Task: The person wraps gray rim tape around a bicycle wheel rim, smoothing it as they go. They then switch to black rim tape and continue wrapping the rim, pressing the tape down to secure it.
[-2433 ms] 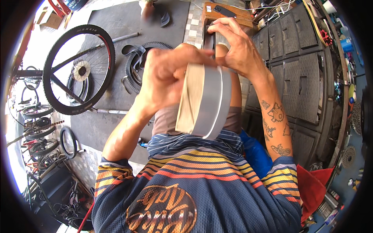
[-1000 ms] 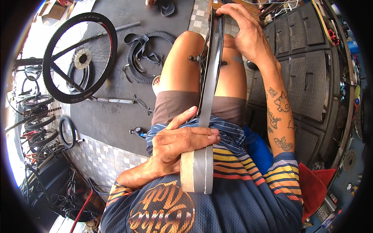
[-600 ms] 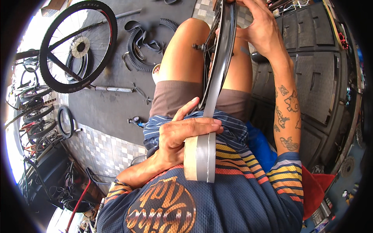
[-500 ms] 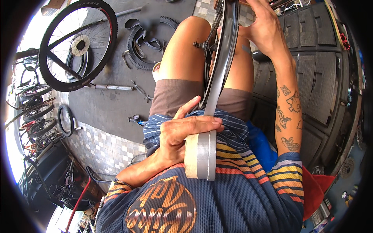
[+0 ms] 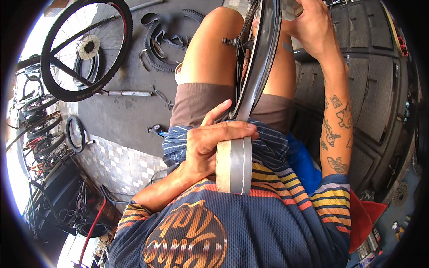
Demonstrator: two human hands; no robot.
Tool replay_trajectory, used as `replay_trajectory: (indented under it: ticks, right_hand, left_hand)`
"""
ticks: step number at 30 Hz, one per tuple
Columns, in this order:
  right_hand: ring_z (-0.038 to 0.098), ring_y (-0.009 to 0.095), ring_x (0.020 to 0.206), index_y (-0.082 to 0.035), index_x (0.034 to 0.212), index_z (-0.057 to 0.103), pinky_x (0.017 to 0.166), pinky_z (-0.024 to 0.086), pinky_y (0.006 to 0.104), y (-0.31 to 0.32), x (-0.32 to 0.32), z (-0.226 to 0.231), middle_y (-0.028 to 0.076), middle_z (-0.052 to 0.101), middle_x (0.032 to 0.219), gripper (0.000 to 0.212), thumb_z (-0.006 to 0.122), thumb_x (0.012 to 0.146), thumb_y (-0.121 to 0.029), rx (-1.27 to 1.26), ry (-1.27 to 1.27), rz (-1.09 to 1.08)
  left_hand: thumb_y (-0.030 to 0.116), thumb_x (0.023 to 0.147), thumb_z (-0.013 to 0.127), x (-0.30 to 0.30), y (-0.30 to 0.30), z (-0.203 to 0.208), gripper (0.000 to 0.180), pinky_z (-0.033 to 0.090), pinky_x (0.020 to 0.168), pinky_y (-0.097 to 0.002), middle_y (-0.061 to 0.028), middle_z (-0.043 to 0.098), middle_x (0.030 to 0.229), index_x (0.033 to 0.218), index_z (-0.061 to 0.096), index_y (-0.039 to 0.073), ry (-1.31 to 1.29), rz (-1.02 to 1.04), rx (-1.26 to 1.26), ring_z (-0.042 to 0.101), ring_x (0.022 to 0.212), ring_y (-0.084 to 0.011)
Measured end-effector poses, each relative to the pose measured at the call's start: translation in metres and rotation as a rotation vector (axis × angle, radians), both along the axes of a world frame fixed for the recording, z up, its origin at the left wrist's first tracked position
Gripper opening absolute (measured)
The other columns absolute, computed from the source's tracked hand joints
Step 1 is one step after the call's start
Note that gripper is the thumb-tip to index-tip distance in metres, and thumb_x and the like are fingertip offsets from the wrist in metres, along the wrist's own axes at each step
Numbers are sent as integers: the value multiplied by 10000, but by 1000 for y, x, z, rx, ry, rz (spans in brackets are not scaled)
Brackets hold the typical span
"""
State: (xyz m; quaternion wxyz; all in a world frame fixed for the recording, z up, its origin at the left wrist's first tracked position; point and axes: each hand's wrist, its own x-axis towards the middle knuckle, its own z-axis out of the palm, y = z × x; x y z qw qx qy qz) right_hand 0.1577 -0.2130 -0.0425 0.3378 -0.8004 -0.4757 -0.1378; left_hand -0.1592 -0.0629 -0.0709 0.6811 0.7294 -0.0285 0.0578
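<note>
A bare bicycle wheel rim (image 5: 261, 62) with spokes and a hub stands upright between my thighs. My left hand (image 5: 210, 140) holds a wide roll of silver tape (image 5: 240, 167) against my lap, its fingers lying across the top of the roll. From the roll a strip of silver tape (image 5: 244, 114) runs up into the rim's channel at its near end. My right hand (image 5: 313, 31) is curled at the far right side of the rim, thumb toward it. The frame's top edge cuts off some of its fingers.
Left of me a mounted bicycle wheel with tyre (image 5: 87, 49) hangs by a black frame. A loose tyre (image 5: 154, 49) and straps lie on the dark mat (image 5: 125, 114). Black drawers (image 5: 357, 94) stand close on my right. Several bicycles line the far left.
The tape roll and my left hand have shifted slightly up, closer to the rim. Less silver strip shows along the rim, whose upper channel now looks black. My right hand has moved slightly right.
</note>
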Motion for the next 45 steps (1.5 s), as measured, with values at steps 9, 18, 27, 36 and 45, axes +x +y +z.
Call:
replay_trajectory:
  ticks: [9, 18, 27, 36, 45]
  right_hand:
    - [699, 348, 1327, -10, 1315, 697, 1159, 558, 456, 2, -3, 0, 166, 706, 1362, 646, 899, 932, -489, 53, 30, 40]
    - [653, 368, 1399, -9, 1386, 698, 1213, 517, 474, 0, -18, 2, 191, 706, 1419, 649, 877, 953, -458, -20, -39, -40]
    - [548, 400, 1528, -124, 1500, 670, 1267, 493, 500, -33, -70, -72, 172, 581, 1626, 760, 972, 808, -216, 208, 45, -46]
    - [435, 481, 1626, -226, 1767, 252, 1294, 383, 686, -38, -132, -136, 263, 347, 1785, 1341, 1047, 687, -237, -10, 75, 50]
    - [747, 368, 1119, -27, 1570, 544, 928, 659, 431, -9, -60, -82, 170, 681, 1337, 948, 898, 691, -63, 7, 178, -43]
  left_hand:
    - [168, 953, 854, 1, 0, -10, 300, 341, 1345, -571, -141, 894, 1081, 1199, 844, -4, -9, 4, -14, 836, 1199, -249]
    - [161, 932, 873, -2, 2, -20, 363, 434, 1305, -552, -102, 894, 1119, 1272, 843, 37, 97, -32, -58, 834, 1204, -239]
    - [76, 949, 808, -6, 3, -24, 357, 681, 977, -368, -228, 838, 1253, 1283, 827, -51, 227, -75, -200, 828, 1116, -284]
    - [101, 937, 873, 3, 3, -26, 372, 453, 1305, -553, -130, 885, 1154, 1300, 835, 30, 188, -48, -206, 847, 1152, -283]
    - [54, 1036, 716, 73, 20, 54, 302, 666, 973, -383, -230, 842, 1269, 1274, 815, -105, 57, -75, -136, 822, 1115, -226]
